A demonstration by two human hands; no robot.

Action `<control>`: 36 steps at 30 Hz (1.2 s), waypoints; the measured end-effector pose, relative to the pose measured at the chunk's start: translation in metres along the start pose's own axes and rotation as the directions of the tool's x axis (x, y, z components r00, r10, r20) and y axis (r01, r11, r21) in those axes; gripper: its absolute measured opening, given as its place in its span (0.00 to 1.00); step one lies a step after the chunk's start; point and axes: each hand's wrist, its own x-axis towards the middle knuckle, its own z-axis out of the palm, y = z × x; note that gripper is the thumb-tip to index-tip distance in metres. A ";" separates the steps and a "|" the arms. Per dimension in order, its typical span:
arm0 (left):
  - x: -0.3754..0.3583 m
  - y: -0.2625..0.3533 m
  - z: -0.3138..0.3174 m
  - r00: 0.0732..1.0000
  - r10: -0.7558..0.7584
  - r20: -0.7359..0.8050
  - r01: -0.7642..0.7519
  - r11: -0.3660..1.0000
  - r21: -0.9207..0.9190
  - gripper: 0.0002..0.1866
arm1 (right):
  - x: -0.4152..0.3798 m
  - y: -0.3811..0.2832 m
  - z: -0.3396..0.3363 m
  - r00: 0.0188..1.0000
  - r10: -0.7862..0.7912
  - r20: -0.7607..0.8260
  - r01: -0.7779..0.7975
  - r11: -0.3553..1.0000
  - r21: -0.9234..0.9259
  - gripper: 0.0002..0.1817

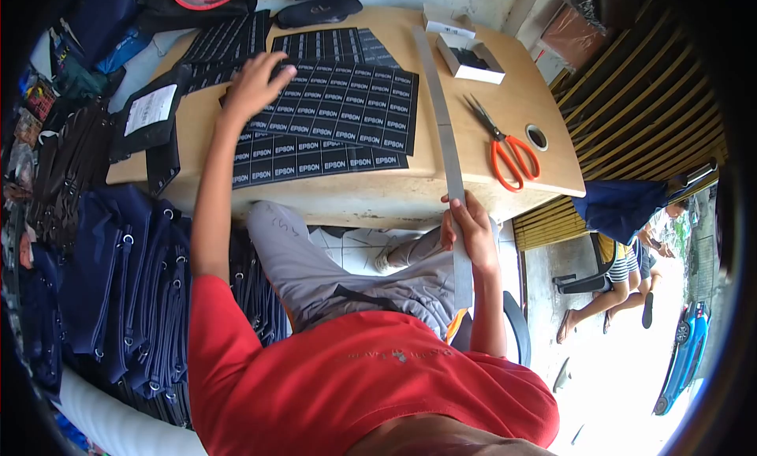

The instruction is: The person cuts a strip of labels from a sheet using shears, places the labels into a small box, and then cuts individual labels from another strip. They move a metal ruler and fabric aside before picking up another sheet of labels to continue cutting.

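Observation:
A long metal ruler (pixel 444 128) runs from the back of the table over its front edge, and my right hand (pixel 467 226) grips it just past that edge. My left hand (pixel 260 84) has its fingers spread at the upper left corner of a black sheet (pixel 347 101) printed with rows of EPSON labels. Beneath that sheet lies another labelled sheet (pixel 300 162). Further labelled sheets (pixel 315 44) lie behind. Scissors with orange handles (pixel 505 144) rest open to the right of the ruler.
An open white box (pixel 471 60) stands at the back right of the wooden table (pixel 544 160), near a round hole. A black pouch with a white label (pixel 150 113) is at the left edge. Dark blue bags (pixel 126 282) hang below left. People sit outside at right.

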 end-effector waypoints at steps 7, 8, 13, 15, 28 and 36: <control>0.011 -0.068 0.006 0.989 -0.062 -0.133 0.047 0.992 -0.117 0.15 | 0.011 -0.004 -0.017 0.993 0.037 -0.113 -0.063 0.971 -0.231 0.17; 0.009 -0.067 0.007 0.984 -0.118 -0.133 0.093 0.979 -0.183 0.13 | 0.014 -0.005 -0.017 0.975 0.051 -0.216 -0.117 0.947 -0.300 0.17; 0.005 -0.085 0.012 0.951 -0.057 -0.303 0.008 0.987 -0.158 0.13 | 0.025 -0.003 -0.031 0.931 -0.098 -0.351 -0.120 0.827 -0.549 0.20; 0.005 -0.086 0.015 0.941 -0.044 -0.337 -0.006 0.989 -0.145 0.13 | 0.027 -0.018 -0.025 0.921 -0.107 -0.374 -0.204 0.688 -0.697 0.18; 0.005 -0.080 0.011 0.947 0.022 -0.321 -0.091 0.975 -0.204 0.11 | 0.038 -0.032 -0.006 0.904 -0.244 -0.350 -0.206 0.468 -0.859 0.17; 0.004 -0.080 0.008 0.925 -0.062 -0.375 0.002 0.987 -0.159 0.10 | 0.045 -0.042 0.006 0.944 -0.269 -0.193 -0.149 0.174 -0.973 0.17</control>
